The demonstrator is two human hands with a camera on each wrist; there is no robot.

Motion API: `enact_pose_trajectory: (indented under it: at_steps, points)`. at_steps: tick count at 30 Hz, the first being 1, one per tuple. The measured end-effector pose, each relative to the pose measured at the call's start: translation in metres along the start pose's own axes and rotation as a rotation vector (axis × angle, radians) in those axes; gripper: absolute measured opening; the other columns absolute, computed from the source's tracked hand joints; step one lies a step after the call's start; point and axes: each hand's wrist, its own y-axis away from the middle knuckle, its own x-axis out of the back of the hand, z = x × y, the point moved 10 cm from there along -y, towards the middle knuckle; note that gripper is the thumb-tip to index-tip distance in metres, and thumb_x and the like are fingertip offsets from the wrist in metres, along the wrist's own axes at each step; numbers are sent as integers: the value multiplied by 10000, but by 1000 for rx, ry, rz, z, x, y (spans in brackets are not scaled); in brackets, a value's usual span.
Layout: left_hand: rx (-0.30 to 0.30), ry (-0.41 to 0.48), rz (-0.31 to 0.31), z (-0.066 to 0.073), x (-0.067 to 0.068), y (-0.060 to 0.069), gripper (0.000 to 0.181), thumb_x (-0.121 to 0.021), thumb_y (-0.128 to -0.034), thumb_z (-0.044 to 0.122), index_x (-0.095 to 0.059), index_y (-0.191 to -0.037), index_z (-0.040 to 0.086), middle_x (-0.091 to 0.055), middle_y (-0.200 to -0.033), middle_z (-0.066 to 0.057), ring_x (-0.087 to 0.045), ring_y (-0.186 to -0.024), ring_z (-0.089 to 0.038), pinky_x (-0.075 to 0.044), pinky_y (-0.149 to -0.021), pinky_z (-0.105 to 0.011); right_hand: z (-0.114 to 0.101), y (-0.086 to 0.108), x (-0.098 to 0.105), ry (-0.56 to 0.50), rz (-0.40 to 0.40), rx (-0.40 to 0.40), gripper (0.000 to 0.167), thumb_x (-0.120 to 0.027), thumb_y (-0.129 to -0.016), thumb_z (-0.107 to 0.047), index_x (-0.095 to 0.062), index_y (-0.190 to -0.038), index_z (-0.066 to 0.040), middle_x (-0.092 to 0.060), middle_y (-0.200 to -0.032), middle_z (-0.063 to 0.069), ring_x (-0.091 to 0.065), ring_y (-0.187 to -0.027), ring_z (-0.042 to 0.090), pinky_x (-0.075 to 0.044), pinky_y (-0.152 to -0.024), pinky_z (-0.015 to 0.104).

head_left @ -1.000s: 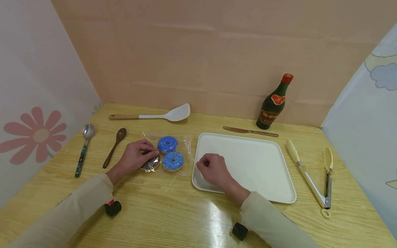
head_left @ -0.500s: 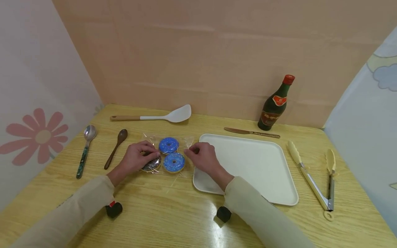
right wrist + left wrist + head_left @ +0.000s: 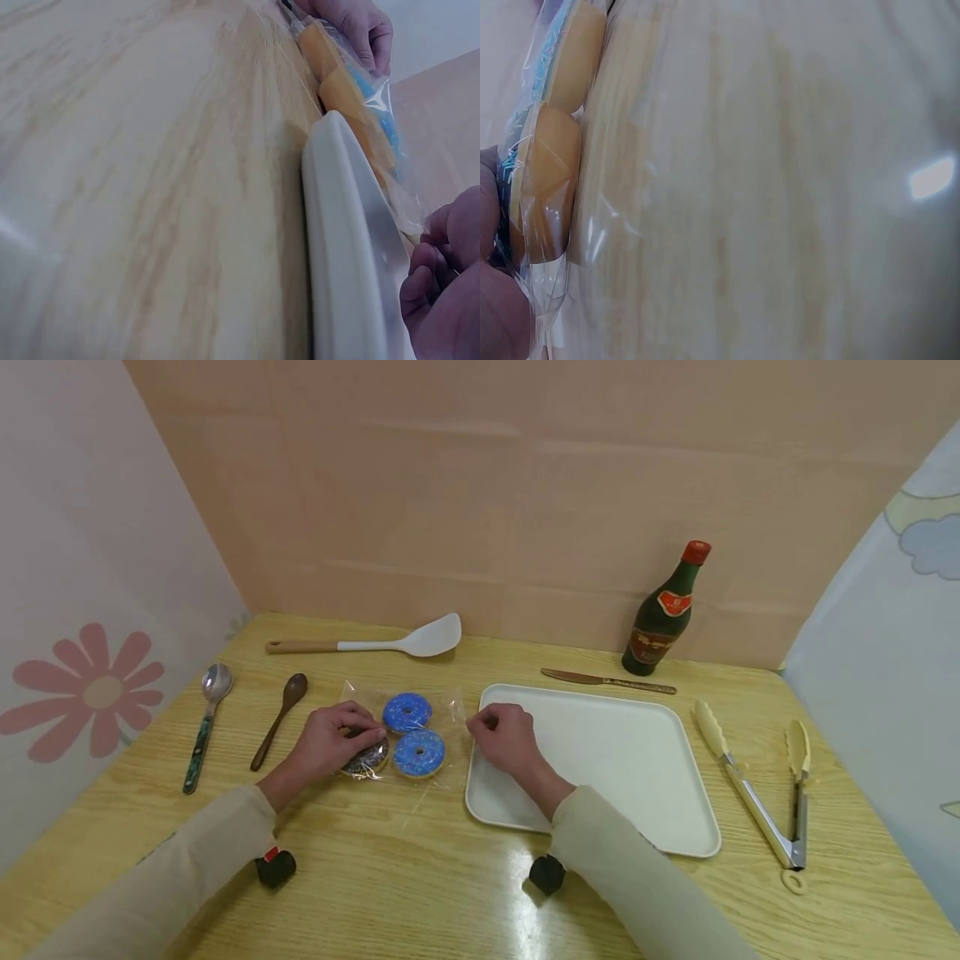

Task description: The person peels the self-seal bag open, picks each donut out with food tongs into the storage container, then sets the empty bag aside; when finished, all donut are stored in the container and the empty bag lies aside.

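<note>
A clear plastic bag (image 3: 452, 714) lies on the table with one dark doughnut (image 3: 367, 758) and two blue sprinkled doughnuts (image 3: 419, 753) inside. My left hand (image 3: 333, 739) grips the bag's left part, thumb and fingers on the dark doughnut through the plastic. Seen from the left wrist, the doughnuts' tan undersides (image 3: 551, 184) show through the film. My right hand (image 3: 508, 739) is over the left rim of a white tray (image 3: 600, 768). In the right wrist view its thumb and fingers pinch the bag's stretched right edge (image 3: 409, 214).
A wooden-handled white spatula (image 3: 367, 644) lies behind the bag. To the left are a brown wooden spoon (image 3: 281, 718) and a green-handled metal spoon (image 3: 204, 727). A knife (image 3: 607, 681) and a green bottle (image 3: 658, 618) are behind the tray, tongs (image 3: 757, 802) on its right.
My right hand has moved left from over the tray to the bag's right edge, then slightly back right. My left hand has stayed on the bag.
</note>
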Motion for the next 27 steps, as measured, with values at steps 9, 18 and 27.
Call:
enact_pose_trajectory:
  at_steps: [9, 18, 27]
  points:
    - [8, 10, -10, -2, -1, 1, 47, -761, -815, 90, -765, -792, 49, -638, -846, 8, -592, -782, -138, -483, -624, -254, 8, 3, 8, -8, 28, -40, 123, -669, -827, -122, -701, -719, -73, -579, -619, -36, -504, -602, 136, -419, -591, 296]
    - [15, -6, -24, -3, -6, -3, 66, -767, -811, 99, -763, -778, 43, -638, -836, 12, -593, -775, -146, -474, -626, -252, 3, -7, 0, -19, -27, -47, 166, -675, -856, -215, -721, -820, -60, -611, -677, -26, -545, -637, 137, -454, -611, 300]
    - [4, -57, -25, -3, -3, -1, 77, -752, -830, 125, -764, -790, 59, -642, -846, 27, -600, -774, -141, -476, -640, -262, -4, -18, -15, -3, -54, -44, 187, -675, -892, -226, -709, -836, -51, -602, -685, -17, -528, -636, 142, -447, -597, 275]
